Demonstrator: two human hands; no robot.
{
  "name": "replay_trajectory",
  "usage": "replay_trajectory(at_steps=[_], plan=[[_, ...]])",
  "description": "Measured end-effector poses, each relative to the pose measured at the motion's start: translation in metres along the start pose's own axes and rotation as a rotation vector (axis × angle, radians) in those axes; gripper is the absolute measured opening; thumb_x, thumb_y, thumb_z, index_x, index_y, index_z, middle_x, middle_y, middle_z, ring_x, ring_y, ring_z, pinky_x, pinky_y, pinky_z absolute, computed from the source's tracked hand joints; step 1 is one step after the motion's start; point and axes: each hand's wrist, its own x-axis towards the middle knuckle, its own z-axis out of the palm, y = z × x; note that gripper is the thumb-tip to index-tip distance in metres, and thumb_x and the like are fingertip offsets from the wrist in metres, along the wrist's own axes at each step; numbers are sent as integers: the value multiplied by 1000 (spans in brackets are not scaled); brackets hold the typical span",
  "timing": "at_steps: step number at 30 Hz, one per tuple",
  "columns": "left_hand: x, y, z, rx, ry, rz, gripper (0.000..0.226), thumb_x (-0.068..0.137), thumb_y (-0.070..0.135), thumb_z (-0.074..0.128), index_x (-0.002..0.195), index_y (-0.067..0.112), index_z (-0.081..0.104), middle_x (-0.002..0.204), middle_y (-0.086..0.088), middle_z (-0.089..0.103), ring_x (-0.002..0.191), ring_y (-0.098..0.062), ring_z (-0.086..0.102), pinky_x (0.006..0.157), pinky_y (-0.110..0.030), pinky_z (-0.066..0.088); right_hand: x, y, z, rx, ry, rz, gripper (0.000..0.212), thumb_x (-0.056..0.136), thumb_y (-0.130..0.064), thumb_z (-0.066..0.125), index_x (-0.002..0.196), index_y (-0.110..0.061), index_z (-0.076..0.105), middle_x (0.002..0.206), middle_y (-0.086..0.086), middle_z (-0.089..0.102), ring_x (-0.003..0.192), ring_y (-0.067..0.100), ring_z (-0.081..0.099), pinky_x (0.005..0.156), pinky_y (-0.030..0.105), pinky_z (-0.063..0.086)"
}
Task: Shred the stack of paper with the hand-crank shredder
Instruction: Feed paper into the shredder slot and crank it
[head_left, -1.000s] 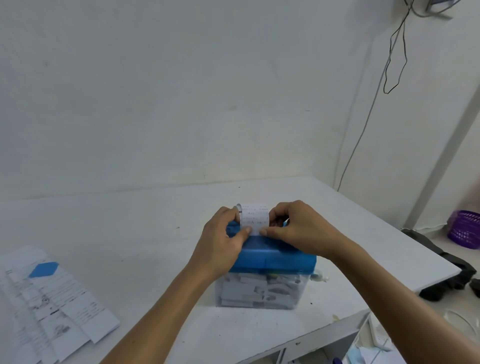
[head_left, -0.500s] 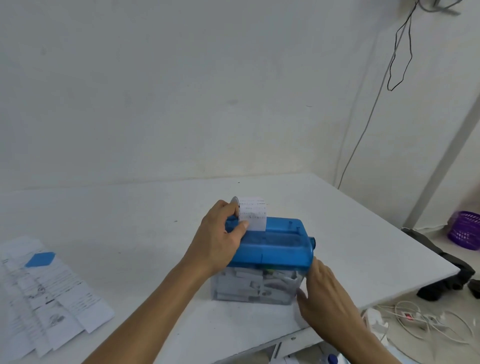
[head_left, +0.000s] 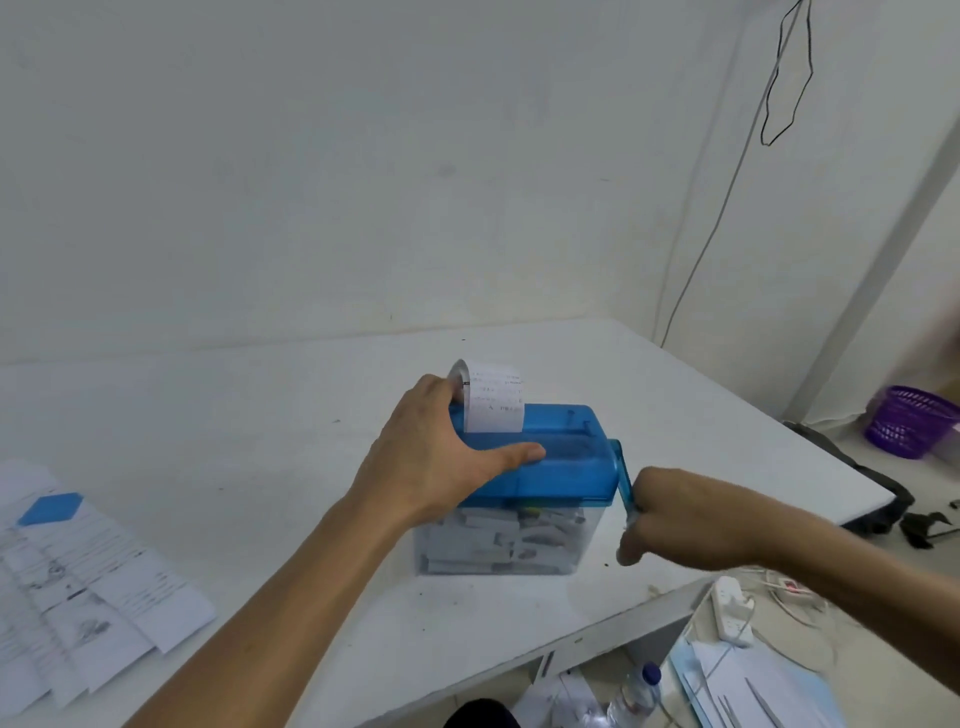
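Observation:
A hand-crank shredder with a blue lid and a clear bin of shreds stands on the white table. A printed paper strip sticks upright out of the slot at the lid's left end. My left hand rests on the lid's left end, thumb stretched along the top, fingers behind the strip. My right hand grips the blue crank handle at the shredder's right side. The stack of paper lies fanned out at the table's left edge.
A blue diamond-shaped piece lies on the stack. The table's front edge runs diagonally just right of the shredder. On the floor are a power strip, a bottle, papers and a purple basket. A black cable hangs on the wall.
My right hand left the strip, dropped beside the shredder and now grips the crank. My left hand let go of the strip and lies on the lid.

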Motion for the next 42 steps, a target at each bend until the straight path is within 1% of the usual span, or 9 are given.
replay_trajectory(at_steps=[4, 9, 15, 20, 26, 30, 35, 39, 42], plan=[[5, -2, -4, 112, -80, -91, 105, 41, 106, 52, 120, 38, 58, 120, 14, 57, 103, -11, 59, 88, -40, 57, -4, -4, -46, 125, -237, 40, 32, 88, -26, 71, 63, -15, 53, 58, -4, 44, 50, 9, 33, 49, 20, 28], [10, -2, -3, 82, -77, -69, 88, 44, 103, 56, 109, 44, 58, 109, 14, 58, 95, -9, 60, 83, -40, 58, -2, -3, -88, 112, -204, 17, 35, 85, -34, 76, 63, -12, 60, 51, -6, 45, 45, 9, 34, 45, 19, 30], [11, -1, -2, 34, -77, -57, 85, 44, 100, 62, 106, 42, 62, 106, 15, 59, 89, -4, 61, 77, -36, 59, 18, 8, -89, 86, 264, -122, 54, 82, -56, 72, 50, -14, 59, 45, -5, 43, 43, 9, 34, 45, 21, 30], [9, 2, 1, 53, -71, -11, 82, 46, 98, 61, 105, 40, 61, 104, 15, 57, 90, -4, 58, 77, -32, 59, 78, 19, -72, 174, 547, -249, 32, 91, -37, 66, 72, -14, 55, 66, -6, 61, 60, 10, 52, 58, 26, 44], [8, 4, 1, 79, -84, -5, 94, 38, 103, 58, 110, 43, 57, 106, 18, 53, 95, 0, 53, 77, -25, 53, 115, 32, 18, 1044, 320, -92, 24, 100, -13, 54, 85, 1, 66, 80, 21, 61, 72, 30, 54, 67, 42, 45], [6, 10, -2, 230, -134, -3, 104, 37, 104, 56, 118, 40, 52, 105, 23, 50, 106, -4, 47, 87, -34, 53, 100, 34, 58, 1066, 298, 40, 27, 92, -16, 53, 102, 8, 62, 81, 18, 61, 69, 31, 50, 67, 45, 41], [12, 18, -8, 278, -227, -69, 114, 34, 102, 59, 129, 37, 53, 109, 16, 49, 109, -10, 49, 94, -41, 53, 60, 23, 63, 891, 331, 171, 33, 101, -8, 44, 73, -4, 60, 52, 3, 58, 40, 10, 45, 44, 22, 36], [16, 24, -10, 283, -270, -108, 120, 35, 99, 65, 135, 34, 52, 113, 11, 47, 111, -13, 47, 99, -40, 50, -1, 12, 48, 842, 229, 157, 45, 105, -24, 41, 67, -8, 58, 48, 3, 57, 39, 12, 44, 44, 22, 38], [14, 24, -13, 227, -258, -97, 99, 43, 91, 73, 122, 33, 56, 108, 12, 48, 103, -10, 52, 93, -39, 53, -31, 8, -6, 1003, 231, 77, 46, 102, -35, 46, 60, -14, 51, 47, 1, 46, 40, 15, 38, 40, 22, 32]])
